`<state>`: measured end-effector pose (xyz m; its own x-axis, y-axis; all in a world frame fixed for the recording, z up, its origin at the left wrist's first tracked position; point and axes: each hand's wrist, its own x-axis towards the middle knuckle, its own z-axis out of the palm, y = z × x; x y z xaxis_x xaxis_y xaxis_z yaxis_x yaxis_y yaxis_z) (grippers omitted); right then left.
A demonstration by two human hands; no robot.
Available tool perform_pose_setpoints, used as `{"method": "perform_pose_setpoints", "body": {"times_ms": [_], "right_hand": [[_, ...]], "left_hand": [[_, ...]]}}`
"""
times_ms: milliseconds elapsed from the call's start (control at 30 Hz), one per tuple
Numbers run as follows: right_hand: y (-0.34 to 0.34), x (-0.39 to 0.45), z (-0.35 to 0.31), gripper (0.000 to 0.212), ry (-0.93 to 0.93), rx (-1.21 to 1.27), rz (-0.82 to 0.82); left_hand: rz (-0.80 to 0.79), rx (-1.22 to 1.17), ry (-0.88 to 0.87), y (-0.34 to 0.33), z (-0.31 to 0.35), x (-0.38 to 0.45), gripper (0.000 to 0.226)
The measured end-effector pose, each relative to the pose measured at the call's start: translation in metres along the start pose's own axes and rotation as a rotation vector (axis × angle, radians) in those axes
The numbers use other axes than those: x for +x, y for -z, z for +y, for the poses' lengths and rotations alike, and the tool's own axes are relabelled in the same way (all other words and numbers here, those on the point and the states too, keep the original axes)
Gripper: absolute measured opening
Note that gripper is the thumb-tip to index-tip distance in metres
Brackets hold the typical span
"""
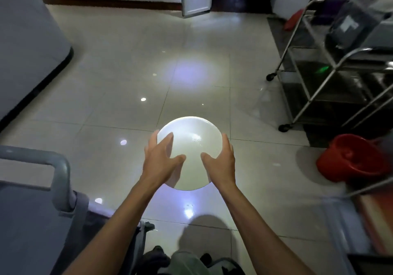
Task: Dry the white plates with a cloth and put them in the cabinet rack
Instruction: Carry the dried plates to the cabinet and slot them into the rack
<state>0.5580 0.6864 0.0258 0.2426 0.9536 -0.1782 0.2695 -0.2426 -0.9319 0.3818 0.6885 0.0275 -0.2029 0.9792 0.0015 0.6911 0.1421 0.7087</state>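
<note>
Gleaming under lamp reflections: pale floor tiles (pixel 119 96). Standing at right of the frame: steel trolley (pixel 331 79); lower right, red bucket (pixel 353 157), contents unclear. Holding the white plate (pixel 191 145) at centre above the floor: left hand (pixel 158 157) and right hand (pixel 221 159), apart, thumbs pressing its face, fingers wrapping opposite rims.

You hold one white plate (pixel 191 147) with two hands: your left hand (pixel 158 159) and your right hand (pixel 221 161). Off to the right of your grip stand one red bucket (pixel 350 157) and one metal cart (pixel 331 72).
</note>
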Motion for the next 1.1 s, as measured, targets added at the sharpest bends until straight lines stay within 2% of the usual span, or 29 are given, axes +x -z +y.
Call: {"method": "perform_pose_setpoints", "body": {"times_ms": [200, 433, 733, 900, 1100], "right_hand": [[0.069, 0.029, 0.021, 0.076, -0.058, 0.031, 0.177], [0.131, 0.064, 0.049, 0.082, -0.169, 0.053, 0.383], [0.193, 0.105, 0.071, 0.081, -0.268, 0.065, 0.661], [0.225, 0.093, 0.088, 0.082, -0.312, 0.118, 0.864], [0.272, 0.071, 0.115, 0.082, -0.418, 0.169, 1.070]], "left_hand": [[-0.166, -0.039, -0.110, -0.065, 0.058, 0.025, 0.070], [-0.346, -0.025, -0.281, -0.148, 0.114, 0.063, 0.060], [-0.598, -0.017, -0.526, -0.241, 0.192, 0.112, 0.067], [-0.747, 0.034, -0.701, -0.287, 0.236, 0.102, 0.060], [-0.906, 0.086, -0.826, -0.344, 0.284, 0.066, 0.068]]}}
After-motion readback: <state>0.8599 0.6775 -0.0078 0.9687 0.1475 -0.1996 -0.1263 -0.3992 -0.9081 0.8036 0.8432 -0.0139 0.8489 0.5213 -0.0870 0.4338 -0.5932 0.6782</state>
